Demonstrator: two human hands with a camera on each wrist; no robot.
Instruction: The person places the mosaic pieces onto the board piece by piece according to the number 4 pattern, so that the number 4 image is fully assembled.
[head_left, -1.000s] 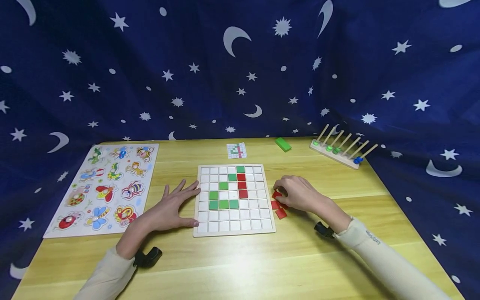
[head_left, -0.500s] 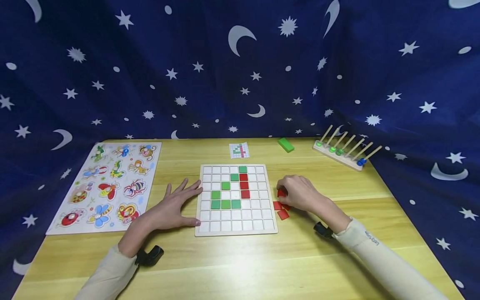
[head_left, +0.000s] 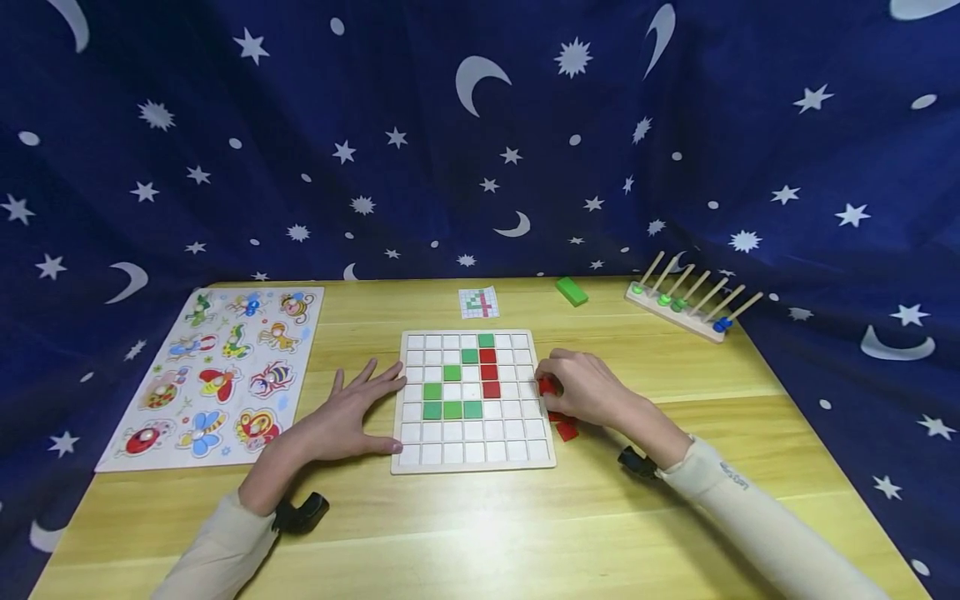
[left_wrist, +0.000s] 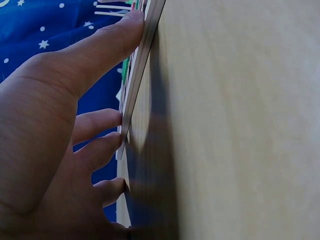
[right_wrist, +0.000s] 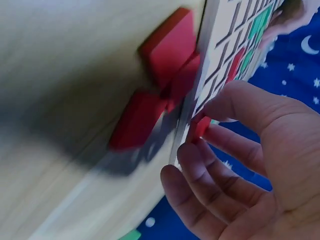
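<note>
Though half hidden by fingers, red tile pinched in right hand, left hand flat.

The surface at the bottom of the frame looks like pale varnished wood with visible grain; the grid board at centre has a light wooden frame; the red tile looks matt; the backdrop above is soft printed cloth

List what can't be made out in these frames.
- Pattern card: head view, too small to read the design.
- Loose red tiles: head view, right hand covers most, count unclear.
- Grid board: left wrist view, seen edge-on beside the left hand, cells hidden.
- Red tile pinched by the right hand: right wrist view, mostly hidden by fingers.
</note>
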